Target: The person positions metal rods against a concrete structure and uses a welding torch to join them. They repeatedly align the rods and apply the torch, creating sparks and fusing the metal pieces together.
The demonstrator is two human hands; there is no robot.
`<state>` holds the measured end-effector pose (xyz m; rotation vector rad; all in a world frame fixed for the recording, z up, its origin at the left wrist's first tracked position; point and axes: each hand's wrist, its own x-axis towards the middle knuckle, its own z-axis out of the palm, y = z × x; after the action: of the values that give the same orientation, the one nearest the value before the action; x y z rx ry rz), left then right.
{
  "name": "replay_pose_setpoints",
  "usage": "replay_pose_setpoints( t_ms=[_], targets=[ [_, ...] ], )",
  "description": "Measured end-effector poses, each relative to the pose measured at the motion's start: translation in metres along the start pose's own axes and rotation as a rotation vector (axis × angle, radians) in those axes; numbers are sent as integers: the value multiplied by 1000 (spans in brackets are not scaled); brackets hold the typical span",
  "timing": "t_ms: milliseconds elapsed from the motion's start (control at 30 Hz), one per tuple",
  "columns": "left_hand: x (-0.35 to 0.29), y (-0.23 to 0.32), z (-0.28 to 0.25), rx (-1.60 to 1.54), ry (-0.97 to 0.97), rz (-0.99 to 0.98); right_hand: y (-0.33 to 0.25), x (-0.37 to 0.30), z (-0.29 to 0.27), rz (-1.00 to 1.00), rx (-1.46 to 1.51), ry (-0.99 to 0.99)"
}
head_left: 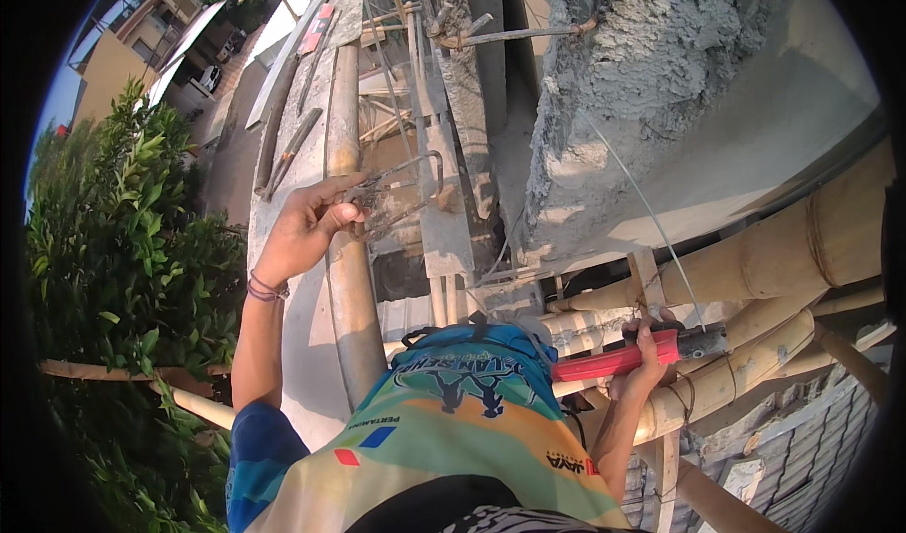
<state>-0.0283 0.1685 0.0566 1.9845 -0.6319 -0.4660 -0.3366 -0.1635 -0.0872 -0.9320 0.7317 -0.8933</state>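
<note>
My left hand is closed, thumb against fingers, on a thin bent steel rod with a hooked far end. This rod reaches over the narrow gap beside a plastered board. Low on the right, my right hand wraps round a long red bar-shaped tool whose outer end is grey and dirty; its exact kind is unclear. A thin taut line runs from the rough concrete column down to near the tool's grey end.
Thick bamboo poles cross at the right above a tiled roof. An upright bamboo pole stands along the ledge at my left. Leafy branches and a street far below lie beyond. Another bent rod clamps the column boards.
</note>
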Motion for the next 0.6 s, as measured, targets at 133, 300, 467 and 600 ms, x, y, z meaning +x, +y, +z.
replay_pose_setpoints(
  t_ms=[133, 300, 467, 600],
  targets=[
    [53, -3, 41, 120, -128, 103, 1, 1, -1, -23, 13, 26],
    [95, -13, 74, -26, -181, 156, -1, 1, -4, -17, 63, 30],
    [110, -16, 87, 175, -167, 188, -2, 1, -4, -23, 63, 66],
    [111, -19, 94, 51, -189, 239, -2, 0, 1, -25, 50, 76]
  ],
)
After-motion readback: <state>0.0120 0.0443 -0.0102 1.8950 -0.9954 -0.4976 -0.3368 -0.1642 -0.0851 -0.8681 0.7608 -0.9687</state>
